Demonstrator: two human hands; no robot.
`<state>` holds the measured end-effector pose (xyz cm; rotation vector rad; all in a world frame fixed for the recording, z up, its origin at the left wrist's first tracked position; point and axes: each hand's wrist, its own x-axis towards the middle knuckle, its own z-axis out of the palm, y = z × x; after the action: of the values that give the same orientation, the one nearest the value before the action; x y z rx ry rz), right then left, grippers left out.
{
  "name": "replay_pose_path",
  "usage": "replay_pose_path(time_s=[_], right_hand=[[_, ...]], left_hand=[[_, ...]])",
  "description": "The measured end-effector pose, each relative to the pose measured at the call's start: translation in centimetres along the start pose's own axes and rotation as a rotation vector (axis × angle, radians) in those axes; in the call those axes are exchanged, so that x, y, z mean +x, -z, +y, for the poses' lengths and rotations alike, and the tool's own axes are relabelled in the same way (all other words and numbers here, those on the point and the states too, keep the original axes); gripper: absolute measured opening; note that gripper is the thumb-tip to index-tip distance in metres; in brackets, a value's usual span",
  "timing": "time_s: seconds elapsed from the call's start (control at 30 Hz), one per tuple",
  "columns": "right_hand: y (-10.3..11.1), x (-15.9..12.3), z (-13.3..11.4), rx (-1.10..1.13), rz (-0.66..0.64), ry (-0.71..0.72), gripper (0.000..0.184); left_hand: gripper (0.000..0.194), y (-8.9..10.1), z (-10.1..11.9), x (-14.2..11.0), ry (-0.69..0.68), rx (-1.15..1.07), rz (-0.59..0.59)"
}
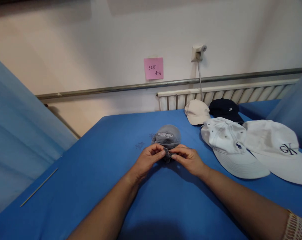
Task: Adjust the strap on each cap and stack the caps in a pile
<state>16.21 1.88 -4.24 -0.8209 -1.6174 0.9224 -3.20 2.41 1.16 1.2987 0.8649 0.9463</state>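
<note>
Both hands are on the grey cap, which sits at the centre of the action on the blue table cover: the left hand pinches a bit of dark fabric at its near edge between thumb and fingers, and the right hand nips the same stretch just beside it, fingertips nearly meeting! Just beyond the pinch, pale embroidery runs across the cap, too small to read from here. To the left of the grip, dark markings on the cover, illegible too, and farther out toward the near left, a thin stick lying at a slant. Over to the right, what a line-up: closest to the grip, a white cap with a dark blue horse-and-rider emblem; just past it, a larger white cap in big black lettering, a rounded C or G crossed by a K. Beyond those, a beige cap with a faint emblem and a dark cap with a small white one, neither readable. High beyond the hands, a pink note on the wall: handwritten "32" leads, the remaining characters unclear.
</note>
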Motion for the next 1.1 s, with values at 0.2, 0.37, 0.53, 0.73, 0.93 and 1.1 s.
replay_pose_path(time_s=[0.2, 0.37, 0.53, 0.73, 0.93, 1.1], right_hand=[[-0.1, -0.1, -0.2, -0.004, 0.002, -0.024, 0.019], [-0.1, 0.0, -0.2, 0.017, 0.012, -0.058, 0.021], [-0.2, 0.0, 0.7, 0.159, 0.048, -0.101, 0.021], [-0.5, -0.1, 0.7, 0.214, 0.031, -0.149, 0.023], [-0.5, -0.2, 0.5, 0.166, -0.016, -0.088, 0.021], [-0.6, -0.3, 0.6, 0.134, -0.016, -0.087, 0.021]], left_hand=[[0.025, -0.7, 0.1, -0.1, -0.002, 0.041, 0.018], [0.024, -0.7, 0.1, -0.2, -0.028, 0.124, 0.01], [0.022, -0.4, 0.2, -0.3, -0.008, 0.164, -0.029], [0.015, -0.6, 0.2, -0.2, -0.02, 0.239, -0.024], [0.009, -0.8, -0.2, 0.0, -0.032, 0.354, 0.022], [0.013, -0.6, -0.8, 0.2, -0.063, 0.416, 0.064]])
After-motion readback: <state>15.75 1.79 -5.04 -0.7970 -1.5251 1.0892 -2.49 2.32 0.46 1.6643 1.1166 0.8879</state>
